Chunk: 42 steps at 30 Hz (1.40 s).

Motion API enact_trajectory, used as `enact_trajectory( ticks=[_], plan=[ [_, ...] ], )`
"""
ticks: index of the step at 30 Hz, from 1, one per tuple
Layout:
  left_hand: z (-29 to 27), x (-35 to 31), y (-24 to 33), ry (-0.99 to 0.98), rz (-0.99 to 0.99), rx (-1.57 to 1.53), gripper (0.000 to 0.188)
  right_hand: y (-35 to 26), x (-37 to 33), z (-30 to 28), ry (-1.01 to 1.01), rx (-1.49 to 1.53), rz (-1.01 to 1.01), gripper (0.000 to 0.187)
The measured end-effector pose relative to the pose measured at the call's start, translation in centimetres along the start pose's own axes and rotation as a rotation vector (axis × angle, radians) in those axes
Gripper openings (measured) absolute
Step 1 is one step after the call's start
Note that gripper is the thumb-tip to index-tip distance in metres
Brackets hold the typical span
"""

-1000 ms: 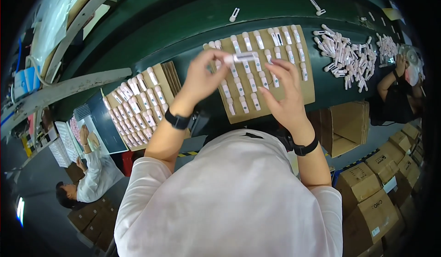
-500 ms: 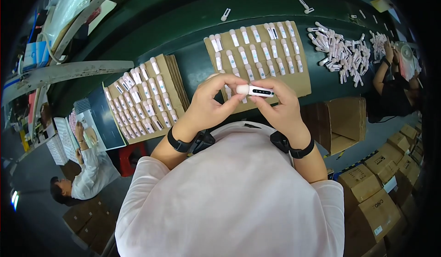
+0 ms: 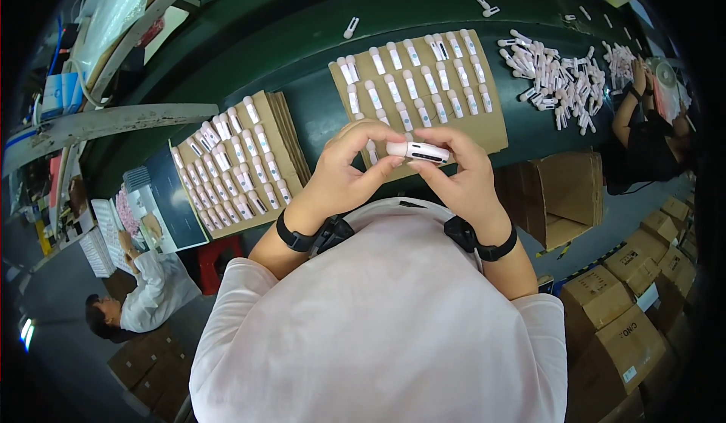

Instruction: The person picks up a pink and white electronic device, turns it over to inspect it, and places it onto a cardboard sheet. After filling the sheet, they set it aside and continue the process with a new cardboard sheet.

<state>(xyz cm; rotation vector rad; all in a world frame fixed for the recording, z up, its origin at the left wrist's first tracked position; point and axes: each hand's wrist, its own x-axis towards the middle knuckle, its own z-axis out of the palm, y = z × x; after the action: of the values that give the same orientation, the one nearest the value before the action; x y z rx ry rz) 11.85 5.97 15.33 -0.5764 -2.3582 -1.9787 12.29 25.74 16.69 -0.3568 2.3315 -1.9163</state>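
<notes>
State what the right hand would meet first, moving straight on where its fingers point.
Besides the pale device it holds, the right hand would probably first meet the left hand, though depth is unclear.

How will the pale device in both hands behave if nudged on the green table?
The pale device is probably stiff: it spans straight between left hand and right hand. It seems light, held by finger-and-thumb pinches. Its rounded head may make it roll.

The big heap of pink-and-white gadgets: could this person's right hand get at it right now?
Probably yes: nothing tall seems to stand between the right hand and the heap, though that hand is busy holding a gadget.
</notes>
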Motion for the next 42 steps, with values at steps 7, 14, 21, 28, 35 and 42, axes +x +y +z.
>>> enact_trajectory(
  ticks=[7,14,21,28,35,42],
  plan=[
    [0.1,-0.1,0.5,-0.001,-0.109,-0.015,0.019,1.2,0.6,-0.5,0.013,-0.209,-0.276,0.026],
    [0.1,0.4,-0.9,-0.009,-0.025,-0.029,0.019,0.9,0.6,-0.7,-0.015,-0.35,-0.28,0.024],
    [-1.6,1.1,-5.8,0.139,-0.123,0.218,0.015,8.0,-1.1,-1.2,-0.114,-0.461,0.316,0.018],
    [-6.2,2.0,-16.8,0.428,-0.36,0.124,0.014,17.0,-2.0,-0.7,-0.111,-0.709,0.348,0.021],
    [-8.3,4.9,-24.5,0.561,-0.364,0.375,0.013,18.6,-1.3,0.1,-0.116,-0.734,0.394,0.024],
    [-9.3,8.3,-29.6,0.598,-0.466,0.608,0.018,16.4,-1.5,-0.5,-0.128,-0.715,0.443,0.028]
  ],
)
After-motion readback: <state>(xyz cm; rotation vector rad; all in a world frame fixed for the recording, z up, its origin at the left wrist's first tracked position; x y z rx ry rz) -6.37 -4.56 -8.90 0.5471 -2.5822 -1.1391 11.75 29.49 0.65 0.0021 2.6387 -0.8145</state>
